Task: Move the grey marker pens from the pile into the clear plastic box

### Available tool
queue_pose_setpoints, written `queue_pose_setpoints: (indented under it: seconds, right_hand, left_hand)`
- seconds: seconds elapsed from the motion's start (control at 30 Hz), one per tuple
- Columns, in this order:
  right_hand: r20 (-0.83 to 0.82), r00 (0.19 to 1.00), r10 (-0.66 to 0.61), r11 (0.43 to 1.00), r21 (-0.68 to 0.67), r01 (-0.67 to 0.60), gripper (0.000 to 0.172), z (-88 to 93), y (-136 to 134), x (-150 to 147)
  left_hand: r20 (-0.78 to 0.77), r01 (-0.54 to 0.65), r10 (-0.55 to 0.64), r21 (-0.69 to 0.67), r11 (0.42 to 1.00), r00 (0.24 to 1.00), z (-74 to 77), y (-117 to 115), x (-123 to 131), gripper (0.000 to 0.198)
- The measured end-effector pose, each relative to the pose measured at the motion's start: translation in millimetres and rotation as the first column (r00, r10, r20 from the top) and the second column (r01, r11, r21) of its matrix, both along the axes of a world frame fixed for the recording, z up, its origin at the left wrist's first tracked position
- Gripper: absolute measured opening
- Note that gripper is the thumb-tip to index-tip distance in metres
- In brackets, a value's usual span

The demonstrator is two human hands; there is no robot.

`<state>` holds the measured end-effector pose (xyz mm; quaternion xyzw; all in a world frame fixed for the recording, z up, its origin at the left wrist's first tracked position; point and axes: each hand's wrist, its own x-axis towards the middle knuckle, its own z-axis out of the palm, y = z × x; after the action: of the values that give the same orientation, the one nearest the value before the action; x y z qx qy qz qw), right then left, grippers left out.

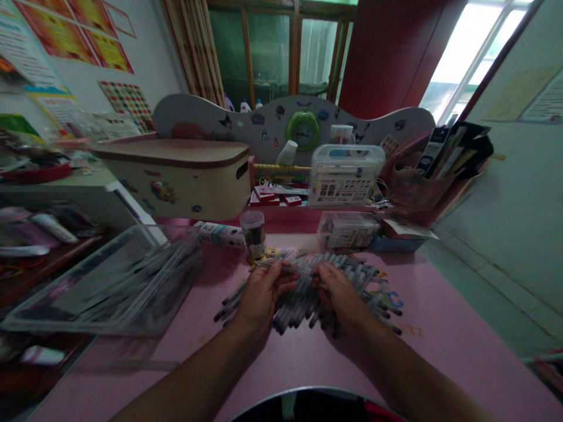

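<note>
Pens (pixel 299 305): heaped on the pink surface (pixel 440 357), beneath and between the hands, where they can presumably be reached from both sides; many dark ends are turned toward the person.
Left hand (pixel 260 293): closed in a pinch; what looks like a slender pen (pixel 284 268) is held crosswise above the heap, its length probably left exposed by so light a grip.
Right hand (pixel 336 290): fingers curled in at the heap; whether a pen is gripped cannot be told through the blur.
Clear bin (pixel 101 328): set to the left, its open top probably meant to be kept accessible; slender items are held inside.
Jar (pixel 254 233): stood upright just behind the heap, perhaps to be kept out of the way.
Materials: translucent, straight barrels; stiff see-through plastic in the rectangular bin; rounded walls on the jar; smooth, flat surface.
</note>
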<state>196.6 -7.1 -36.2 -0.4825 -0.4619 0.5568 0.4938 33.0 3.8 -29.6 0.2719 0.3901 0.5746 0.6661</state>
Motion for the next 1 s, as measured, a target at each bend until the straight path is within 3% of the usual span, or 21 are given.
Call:
queue_pose_setpoints:
  seconds: [0.07, 0.13, 0.23, 0.3, 0.4, 0.5, 0.6, 0.7, 0.87, 1.0]
  right_hand:
    - [0.11, 0.994, 0.025, 0.999, 0.019, -0.027, 0.045, 0.0, -0.1, 1.0]
    - [0.147, 0.988, 0.052, 0.997, 0.042, -0.059, 0.041, -0.6, -0.2, 1.2]
    - [0.013, 1.0, 0.029, 0.999, 0.044, -0.029, 0.025, -0.9, -1.0, -0.2]
    - [-0.077, 0.997, 0.014, 1.0, 0.002, -0.014, 0.03, -0.7, -1.4, -1.0]
    - [-0.027, 0.999, 0.033, 0.998, -0.046, -0.034, 0.037, -0.3, -0.8, -0.6]
    - [0.049, 0.998, 0.05, 0.999, -0.007, -0.05, 0.043, 0.6, -0.7, 0.1]
    - [-0.08, 0.996, 0.042, 0.999, -0.013, -0.043, 0.029, 1.7, -1.7, -0.8]
    - [-0.145, 0.989, 0.028, 0.997, -0.062, -0.037, 0.035, 1.5, -1.9, -1.5]
    - [0.026, 0.997, 0.077, 0.997, -0.03, -0.076, 0.047, 0.8, -0.1, -0.5]
    - [-0.154, 0.985, 0.08, 0.992, -0.08, -0.093, 0.034, 3.1, -1.6, -1.1]
  left_hand:
    - [0.007, -0.009, 0.009, -0.001, 1.0, 1.0, 1.6, 0.2, 0.3, 0.026]
    - [0.013, -0.019, 0.019, -0.001, 1.0, 1.0, 3.1, 0.2, 0.5, 0.024]
    - [0.024, -0.031, 0.031, 0.001, 1.0, 0.999, 4.1, -0.1, 0.7, 0.022]
    - [0.024, -0.028, 0.028, 0.005, 1.0, 0.999, 3.7, -0.6, 0.9, 0.023]
    - [0.02, -0.019, 0.019, 0.015, 1.0, 1.0, 2.3, -1.3, 1.4, 0.026]
    - [0.022, -0.024, 0.023, 0.026, 0.999, 0.999, 1.3, -1.2, 1.4, 0.028]
    - [0.017, -0.037, 0.037, 0.031, 0.999, 0.999, 0.7, -0.6, 1.0, 0.03]
    - [0.007, -0.035, 0.034, 0.03, 0.999, 0.999, 0.0, -0.6, 0.9, 0.031]
    - [-0.003, -0.024, 0.024, 0.034, 0.999, 1.0, -0.1, -1.4, 1.3, 0.03]
    - [-0.008, -0.046, 0.047, 0.042, 0.998, 0.999, 0.4, -0.9, 1.0, 0.031]
